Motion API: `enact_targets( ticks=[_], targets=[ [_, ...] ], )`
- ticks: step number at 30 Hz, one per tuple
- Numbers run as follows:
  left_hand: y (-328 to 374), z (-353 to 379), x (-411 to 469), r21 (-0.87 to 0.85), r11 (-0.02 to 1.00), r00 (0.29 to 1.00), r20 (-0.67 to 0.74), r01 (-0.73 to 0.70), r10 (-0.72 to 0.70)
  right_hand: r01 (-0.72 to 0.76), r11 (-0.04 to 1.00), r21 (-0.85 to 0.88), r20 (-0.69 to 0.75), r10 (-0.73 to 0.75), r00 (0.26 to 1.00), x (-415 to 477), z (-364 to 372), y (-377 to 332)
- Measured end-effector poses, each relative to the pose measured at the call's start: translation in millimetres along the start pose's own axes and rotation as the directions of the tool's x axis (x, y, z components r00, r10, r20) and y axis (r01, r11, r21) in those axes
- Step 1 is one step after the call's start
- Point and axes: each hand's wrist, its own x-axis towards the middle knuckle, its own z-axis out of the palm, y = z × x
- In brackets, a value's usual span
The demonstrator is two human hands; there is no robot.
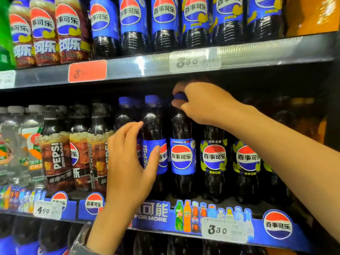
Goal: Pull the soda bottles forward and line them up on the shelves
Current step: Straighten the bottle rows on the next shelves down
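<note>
Two bare hands were at the middle shelf (165, 220). Nearest, the left hand (128, 162) had its fingers spread and loosely curved, thumb against the label of a blue-label bottle (153, 153) standing near the shelf's front edge; it did not enclose that bottle. Just beside it, a second blue-label bottle (182, 155) stood upright at the front edge, and the right hand (204, 102) gripped its blue cap (179, 97) from above, fingers closed around it. Lime-label bottles (214, 159) stood toward the right end of the same edge, zero-sugar bottles (57, 159) toward the left end. Farther up, the upper shelf (257, 52) carried a full front row of bottles behind its price tags (195, 61).
</note>
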Motion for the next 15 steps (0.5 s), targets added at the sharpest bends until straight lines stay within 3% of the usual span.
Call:
enact_targets(
  ticks=[3,7,11,15],
  targets=[
    [12,1,39,0.195,0.979,0.998,-0.032,-0.053,0.060,0.016,1.000,-0.023,-0.004,-0.017,1.000,-1,-1,-2],
    [20,3,72,0.430,0.900,0.997,0.065,-0.062,0.038,0.023,0.998,-0.065,0.004,-0.023,1.000,-2,-4,-3],
    [15,-1,87,0.455,0.881,0.983,0.176,-0.127,0.051,0.025,0.999,-0.030,-0.004,-0.025,1.000,-2,-5,-2],
    [7,-11,97,0.322,0.931,0.956,0.283,-0.170,0.076,-0.007,1.000,-0.023,-0.009,0.007,1.000,1,-3,0]
  ],
)
